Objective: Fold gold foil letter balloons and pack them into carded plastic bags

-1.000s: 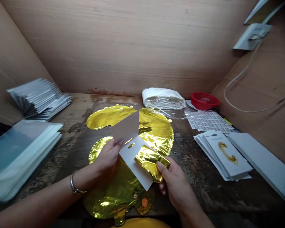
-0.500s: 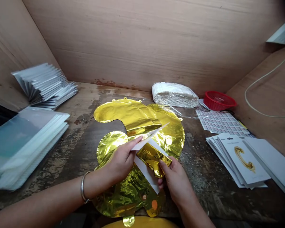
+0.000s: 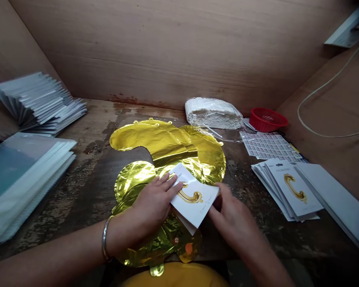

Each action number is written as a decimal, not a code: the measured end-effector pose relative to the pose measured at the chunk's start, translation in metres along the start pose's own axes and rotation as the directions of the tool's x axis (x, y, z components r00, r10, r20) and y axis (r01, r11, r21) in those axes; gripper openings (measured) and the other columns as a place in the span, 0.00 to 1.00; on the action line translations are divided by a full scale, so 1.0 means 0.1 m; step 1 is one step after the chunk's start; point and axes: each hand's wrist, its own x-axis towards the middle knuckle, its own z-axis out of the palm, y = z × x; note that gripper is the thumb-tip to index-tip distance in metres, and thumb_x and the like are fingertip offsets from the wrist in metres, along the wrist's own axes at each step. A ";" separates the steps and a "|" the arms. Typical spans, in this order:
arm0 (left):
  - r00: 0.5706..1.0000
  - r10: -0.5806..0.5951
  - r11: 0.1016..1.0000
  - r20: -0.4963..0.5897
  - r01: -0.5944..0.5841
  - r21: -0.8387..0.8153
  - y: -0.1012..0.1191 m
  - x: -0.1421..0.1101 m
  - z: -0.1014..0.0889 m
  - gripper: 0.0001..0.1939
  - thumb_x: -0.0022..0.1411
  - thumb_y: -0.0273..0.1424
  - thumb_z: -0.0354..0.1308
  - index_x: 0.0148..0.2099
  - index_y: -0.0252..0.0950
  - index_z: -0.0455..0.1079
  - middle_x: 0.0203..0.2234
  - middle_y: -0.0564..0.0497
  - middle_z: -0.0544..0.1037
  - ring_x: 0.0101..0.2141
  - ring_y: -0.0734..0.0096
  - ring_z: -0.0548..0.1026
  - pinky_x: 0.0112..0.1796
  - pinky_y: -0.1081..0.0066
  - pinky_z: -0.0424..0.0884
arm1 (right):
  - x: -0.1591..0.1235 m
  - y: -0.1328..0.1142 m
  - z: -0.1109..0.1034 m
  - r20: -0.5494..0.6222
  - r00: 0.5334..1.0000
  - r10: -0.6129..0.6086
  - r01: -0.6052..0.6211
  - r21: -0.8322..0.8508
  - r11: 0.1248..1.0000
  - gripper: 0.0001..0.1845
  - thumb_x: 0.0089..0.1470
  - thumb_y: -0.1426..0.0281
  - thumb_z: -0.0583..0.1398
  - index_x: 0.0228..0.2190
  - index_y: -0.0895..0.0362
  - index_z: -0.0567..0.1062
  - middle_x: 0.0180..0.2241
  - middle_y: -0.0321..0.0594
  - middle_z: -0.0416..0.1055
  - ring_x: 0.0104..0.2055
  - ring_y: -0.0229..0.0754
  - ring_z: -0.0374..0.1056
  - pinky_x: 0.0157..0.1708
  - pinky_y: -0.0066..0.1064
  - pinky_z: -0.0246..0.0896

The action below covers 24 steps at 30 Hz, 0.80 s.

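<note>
A white folded card (image 3: 194, 207) printed with a gold C-shaped balloon is between my hands, tilted over the gold foil balloons. My left hand (image 3: 155, 199), with a metal bangle at the wrist, grips the card's left side, its fingers lying over the front. My right hand (image 3: 230, 215) is closed at the card's right edge, fingertips partly hidden there. The folded gold foil seen before is now out of sight behind the card's front. Under the card several flat gold foil balloons (image 3: 131, 137) lie overlapped on the dark worn table.
At the right lie a stack of printed cards (image 3: 291, 191), plain white cards (image 3: 335, 203), a sticker sheet (image 3: 269, 145) and a red basket (image 3: 267, 119). A bundle of white straws (image 3: 214, 113) sits behind. Clear plastic sleeves (image 3: 26, 171) and packed cards (image 3: 44, 101) are at the left.
The card, spread open around the folded gold foil before, is now closed over it with its printed front facing up. My left fingers have moved onto that front. The view has shifted slightly.
</note>
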 end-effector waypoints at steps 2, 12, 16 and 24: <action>1.000 -0.009 1.000 0.017 0.009 -0.002 0.03 -0.01 -0.02 0.27 0.64 0.26 0.50 0.65 0.38 0.60 0.63 0.40 0.61 0.61 0.49 0.62 0.58 0.50 0.60 | -0.02 0.04 -0.15 -0.086 0.993 -0.083 0.067 -0.176 0.982 0.19 0.58 0.66 0.55 0.48 0.58 0.74 0.45 0.53 0.74 0.47 0.56 0.71 0.44 0.48 0.69; 0.977 -0.183 0.848 0.106 0.211 -0.486 -0.23 0.22 -0.40 0.30 0.54 0.42 0.61 0.57 0.35 0.67 0.51 0.40 0.73 0.48 0.54 0.73 0.46 0.63 0.69 | -0.30 0.24 0.27 0.243 0.906 -0.346 0.357 -0.003 0.934 0.19 0.63 0.69 0.53 0.53 0.55 0.72 0.57 0.42 0.67 0.62 0.52 0.58 0.59 0.54 0.56; 0.870 -0.398 0.570 0.291 0.483 -0.665 -0.38 0.56 -0.36 0.25 0.43 0.36 0.68 0.46 0.34 0.73 0.33 0.48 0.79 0.31 0.63 0.76 0.30 0.71 0.69 | -0.31 0.27 0.26 0.224 0.912 -0.343 0.341 0.047 0.939 0.19 0.62 0.69 0.54 0.53 0.52 0.73 0.56 0.41 0.68 0.62 0.53 0.58 0.59 0.55 0.56; 0.891 -0.170 0.311 0.420 0.453 -0.835 -0.24 0.48 -0.52 0.16 0.47 0.41 0.66 0.36 0.36 0.76 0.32 0.49 0.82 0.30 0.63 0.78 0.30 0.69 0.73 | -0.32 0.31 0.20 -0.037 0.997 -0.069 0.077 0.350 0.933 0.24 0.53 0.62 0.64 0.52 0.50 0.74 0.60 0.43 0.63 0.65 0.57 0.52 0.60 0.56 0.53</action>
